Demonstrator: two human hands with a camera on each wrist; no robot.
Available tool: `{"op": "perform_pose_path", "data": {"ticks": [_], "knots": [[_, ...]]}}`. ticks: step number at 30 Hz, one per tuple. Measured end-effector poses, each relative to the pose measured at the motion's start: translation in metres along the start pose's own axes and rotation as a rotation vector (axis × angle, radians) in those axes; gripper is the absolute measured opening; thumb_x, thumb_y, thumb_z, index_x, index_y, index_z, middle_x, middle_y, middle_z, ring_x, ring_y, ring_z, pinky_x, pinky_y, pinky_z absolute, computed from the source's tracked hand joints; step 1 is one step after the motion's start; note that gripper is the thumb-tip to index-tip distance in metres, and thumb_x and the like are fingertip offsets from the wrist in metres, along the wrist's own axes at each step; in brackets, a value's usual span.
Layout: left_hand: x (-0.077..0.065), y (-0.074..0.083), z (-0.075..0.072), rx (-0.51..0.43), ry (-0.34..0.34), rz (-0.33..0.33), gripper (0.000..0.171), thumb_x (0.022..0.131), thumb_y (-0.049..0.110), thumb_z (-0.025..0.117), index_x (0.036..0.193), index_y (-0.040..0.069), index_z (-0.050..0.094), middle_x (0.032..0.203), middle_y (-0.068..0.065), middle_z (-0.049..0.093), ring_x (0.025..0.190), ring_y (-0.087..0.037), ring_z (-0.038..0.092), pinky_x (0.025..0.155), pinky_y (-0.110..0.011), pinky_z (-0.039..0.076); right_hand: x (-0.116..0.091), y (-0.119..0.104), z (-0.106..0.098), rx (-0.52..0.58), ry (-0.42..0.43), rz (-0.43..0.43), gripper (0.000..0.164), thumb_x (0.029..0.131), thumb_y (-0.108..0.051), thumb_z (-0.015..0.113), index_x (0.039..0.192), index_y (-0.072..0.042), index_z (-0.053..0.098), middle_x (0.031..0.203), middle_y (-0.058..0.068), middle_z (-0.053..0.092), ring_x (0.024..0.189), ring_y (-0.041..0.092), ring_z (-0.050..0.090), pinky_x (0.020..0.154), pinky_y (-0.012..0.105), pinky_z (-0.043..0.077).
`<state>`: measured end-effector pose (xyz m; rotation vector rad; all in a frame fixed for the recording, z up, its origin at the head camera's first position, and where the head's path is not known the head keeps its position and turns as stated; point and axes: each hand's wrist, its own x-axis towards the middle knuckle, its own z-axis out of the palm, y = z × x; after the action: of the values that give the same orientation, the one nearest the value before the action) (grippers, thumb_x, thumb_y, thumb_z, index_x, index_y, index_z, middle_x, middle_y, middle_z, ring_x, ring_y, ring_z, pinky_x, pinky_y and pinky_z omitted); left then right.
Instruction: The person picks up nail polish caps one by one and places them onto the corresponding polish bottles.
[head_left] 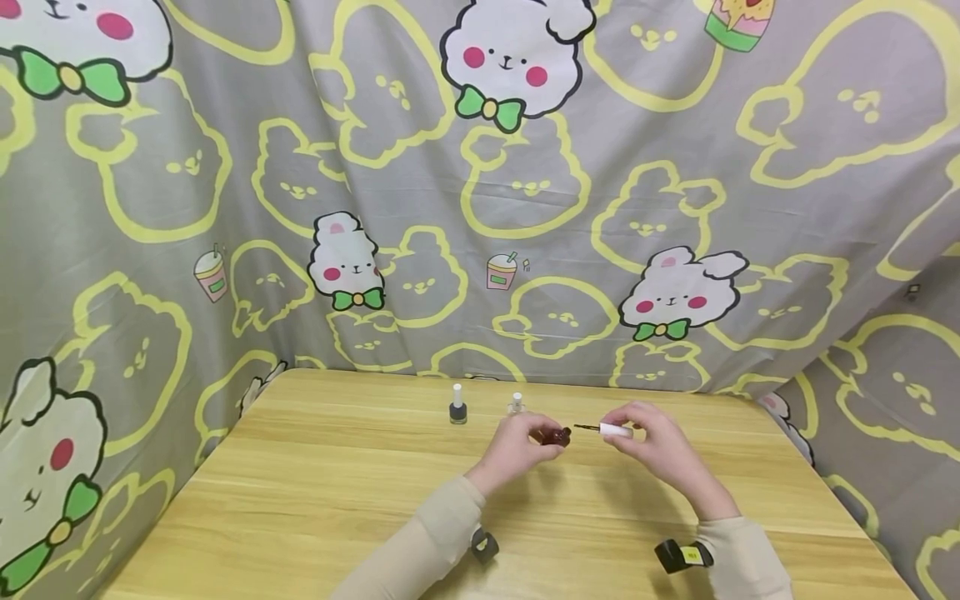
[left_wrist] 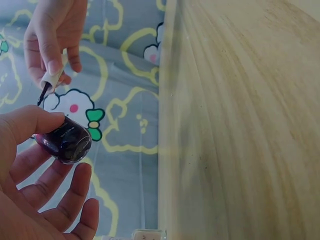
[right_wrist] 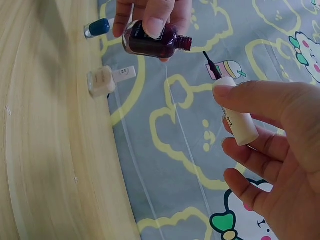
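My left hand pinches a dark red nail polish bottle between thumb and fingers. The bottle is tilted nearly on its side, its open threaded neck facing my right hand. That hand grips the white cap of the polish, and a dark brush sticks out of it toward the neck. Brush tip and neck are a small gap apart. Both hands are held above the table. In the left wrist view the bottle hides its own neck.
A dark nail polish bottle with a white cap stands upright near the table's back edge. Right of it is a pale polish bottle, partly behind my left hand in the head view. The wooden table meets a patterned grey curtain.
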<state>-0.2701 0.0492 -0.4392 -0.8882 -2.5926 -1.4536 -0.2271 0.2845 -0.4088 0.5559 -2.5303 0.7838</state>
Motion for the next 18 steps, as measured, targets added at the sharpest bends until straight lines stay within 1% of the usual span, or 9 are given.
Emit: {"op": "perform_pose_path", "data": {"ticks": [3,7,11,13,16,18], "knots": [[-0.0002,0.0,0.0005,0.009,-0.003,0.005,0.021,0.08,0.014,0.078,0.1,0.013,0.075,0.093,0.0,0.074,0.081,-0.005,0.061,0.078,-0.028,0.052,-0.0002,-0.0006,0.0007,-0.001,0.002,-0.018,0.019,0.077,-0.01,0.08,0.091,-0.021,0.072,0.092,-0.008,0.068,0.088,0.005,0.053,0.072,0.03,0.045],[-0.001,0.0003,0.0002,0.024,-0.009,0.016,0.02,0.08,0.015,0.078,0.1,0.014,0.075,0.093,0.001,0.074,0.08,-0.002,0.059,0.079,-0.028,0.052,-0.0007,-0.0011,0.0021,-0.011,-0.001,-0.024,0.02,0.077,-0.01,0.08,0.09,-0.022,0.072,0.092,-0.009,0.068,0.089,0.006,0.053,0.072,0.031,0.046],[-0.0016,0.0019,-0.0003,0.016,-0.02,0.016,0.02,0.08,0.015,0.078,0.1,0.013,0.075,0.094,0.001,0.074,0.082,-0.003,0.059,0.083,-0.033,0.053,-0.0014,-0.0009,0.0028,-0.018,-0.013,-0.019,0.02,0.077,-0.01,0.08,0.09,-0.022,0.072,0.092,-0.009,0.067,0.09,0.007,0.055,0.074,0.031,0.046],[-0.0017,0.0024,-0.0002,0.009,-0.023,0.013,0.02,0.08,0.015,0.078,0.1,0.013,0.075,0.094,0.0,0.074,0.083,-0.004,0.06,0.084,-0.034,0.052,-0.0016,-0.0007,0.003,-0.021,-0.016,-0.021,0.02,0.077,-0.01,0.08,0.091,-0.022,0.072,0.092,-0.009,0.067,0.091,0.008,0.055,0.074,0.031,0.047],[-0.0019,0.0027,0.0004,0.007,-0.025,0.01,0.022,0.079,0.015,0.078,0.1,0.013,0.075,0.093,0.0,0.074,0.084,-0.005,0.059,0.084,-0.031,0.051,-0.0017,-0.0001,0.0033,-0.031,-0.012,-0.028,0.02,0.077,-0.01,0.081,0.09,-0.022,0.072,0.092,-0.009,0.067,0.091,0.008,0.056,0.076,0.031,0.047],[-0.0022,0.0026,0.0009,0.011,-0.028,0.005,0.022,0.079,0.015,0.079,0.101,0.013,0.075,0.093,0.0,0.073,0.084,-0.005,0.058,0.081,-0.027,0.05,-0.0017,0.0004,0.0038,-0.041,-0.006,-0.04,0.021,0.076,-0.01,0.081,0.09,-0.022,0.073,0.092,-0.009,0.067,0.09,0.008,0.056,0.076,0.031,0.048]]}}
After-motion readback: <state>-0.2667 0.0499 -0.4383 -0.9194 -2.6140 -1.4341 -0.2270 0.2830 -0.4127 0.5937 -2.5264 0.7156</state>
